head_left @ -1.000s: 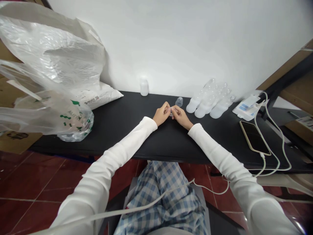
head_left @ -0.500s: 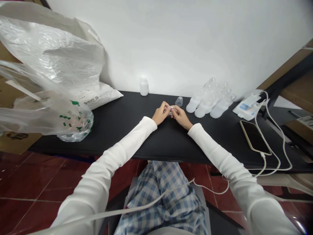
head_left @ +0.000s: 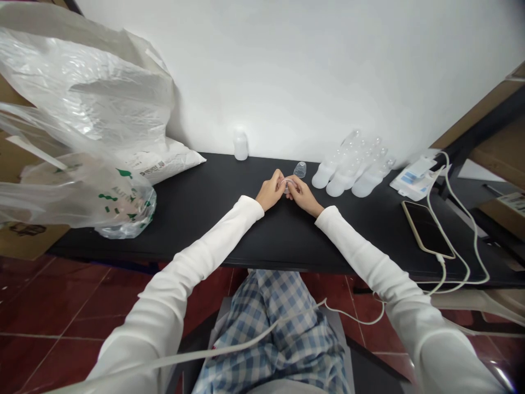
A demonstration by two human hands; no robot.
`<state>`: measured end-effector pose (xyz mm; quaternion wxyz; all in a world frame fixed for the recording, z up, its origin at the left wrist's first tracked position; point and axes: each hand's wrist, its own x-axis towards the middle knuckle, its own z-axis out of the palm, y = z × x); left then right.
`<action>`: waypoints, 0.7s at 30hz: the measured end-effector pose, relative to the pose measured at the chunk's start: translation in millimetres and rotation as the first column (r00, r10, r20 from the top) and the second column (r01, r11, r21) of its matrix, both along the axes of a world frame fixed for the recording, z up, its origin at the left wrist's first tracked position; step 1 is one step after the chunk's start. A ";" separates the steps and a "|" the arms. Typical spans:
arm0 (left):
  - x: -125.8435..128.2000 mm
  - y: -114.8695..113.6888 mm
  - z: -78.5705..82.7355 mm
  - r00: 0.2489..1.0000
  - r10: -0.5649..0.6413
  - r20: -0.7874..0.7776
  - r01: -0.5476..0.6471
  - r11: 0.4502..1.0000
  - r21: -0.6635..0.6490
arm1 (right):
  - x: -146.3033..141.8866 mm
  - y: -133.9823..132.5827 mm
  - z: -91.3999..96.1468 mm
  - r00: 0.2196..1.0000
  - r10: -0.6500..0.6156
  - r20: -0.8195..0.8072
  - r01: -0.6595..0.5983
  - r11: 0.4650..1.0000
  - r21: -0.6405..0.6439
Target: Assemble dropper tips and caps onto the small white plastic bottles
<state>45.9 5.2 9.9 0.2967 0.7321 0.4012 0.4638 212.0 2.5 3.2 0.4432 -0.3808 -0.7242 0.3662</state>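
Observation:
My left hand (head_left: 270, 191) and my right hand (head_left: 304, 197) meet above the black table, both with fingers closed on the same small clear round plastic piece (head_left: 288, 181). Fingers cover most of it, so its exact kind is hard to make out. Just behind my right hand, a clear dome-shaped bottle cap (head_left: 300, 169) rests on the table. A group of several frosted baby bottles (head_left: 337, 185) with clear caps is to the right of it. Against the wall, left of my hands, stands a single frosted bottle (head_left: 241, 148) without a clear cap.
Large plastic bags (head_left: 118, 202) and a white parcel (head_left: 172, 160) fill the table's left side. At right lie a blue-and-white packet (head_left: 414, 179) and a phone (head_left: 427, 230) with a white cable (head_left: 471, 219). Shelving with boxes (head_left: 502, 210) borders the right edge.
Both hands stay in nearly the same spot, with slight finger movement around the clear piece. Nothing else has visibly moved.

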 end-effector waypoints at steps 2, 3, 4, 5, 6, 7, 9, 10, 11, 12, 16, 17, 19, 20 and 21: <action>0.1 0.4 0.1 1.000 0.003 0.000 -0.003 1.000 0.000 | 0.4 1.0 -0.6 1.000 0.005 -0.018 -0.005 1.000 -0.019; -0.1 0.7 0.0 1.000 0.004 0.004 -0.004 1.000 -0.007 | 0.6 1.0 -0.7 1.000 0.007 -0.022 -0.008 1.000 -0.030; -0.4 1.1 -0.2 1.000 0.004 0.012 -0.003 1.000 -0.019 | 0.7 0.7 -0.6 1.000 0.010 -0.023 -0.011 0.999 -0.043; -0.8 1.4 -0.5 1.000 0.000 0.022 0.000 0.999 -0.033 | 0.9 0.2 -0.4 1.000 0.013 -0.023 -0.014 0.998 -0.055; -1.2 1.8 -1.0 0.999 -0.006 0.033 0.008 0.999 -0.048 | 1.1 -0.3 -0.2 1.000 0.014 -0.022 -0.015 0.998 -0.065; -1.7 2.2 -1.5 0.999 -0.019 0.043 0.021 0.998 -0.061 | 1.3 -0.7 0.0 1.000 0.012 -0.022 -0.013 0.997 -0.073; -2.4 3.0 -2.8 0.997 -0.057 0.056 0.061 0.995 -0.075 | 1.7 -1.0 -0.1 1.000 0.001 -0.021 -0.003 0.997 -0.077; -2.6 3.3 -3.5 0.995 -0.079 0.059 0.084 0.994 -0.077 | 1.9 -0.8 -0.4 1.000 -0.006 -0.019 0.005 0.997 -0.073; -2.8 3.6 -4.1 0.993 -0.099 0.059 0.104 0.992 -0.075 | 2.0 -0.5 -0.7 1.000 -0.014 -0.017 0.013 0.998 -0.064; -2.9 3.8 -4.8 0.992 -0.115 0.056 0.119 0.990 -0.071 | 2.0 0.0 -1.1 1.000 -0.019 -0.016 0.018 0.999 -0.051; -3.1 3.9 -6.2 0.994 -0.111 0.025 0.111 0.993 -0.032 | 1.7 0.4 -1.6 1.000 -0.016 -0.015 0.016 1.000 0.015; -3.1 3.7 -6.2 0.995 -0.097 0.013 0.097 0.995 -0.020 | 1.5 0.0 -1.4 1.000 -0.016 -0.008 0.016 0.999 0.029; -2.7 3.1 -5.8 0.998 -0.066 -0.005 0.066 0.998 -0.002 | 1.2 -1.3 -1.0 1.000 -0.025 0.010 0.024 0.999 0.046; -2.5 2.8 -5.3 0.998 -0.055 -0.011 0.055 0.998 0.003 | 1.0 -1.9 -0.9 0.999 -0.032 0.017 0.031 0.998 0.051; -2.3 2.5 -4.8 0.999 -0.049 -0.014 0.049 0.999 0.006 | 0.7 -2.4 -0.9 0.999 -0.038 0.020 0.037 0.998 0.055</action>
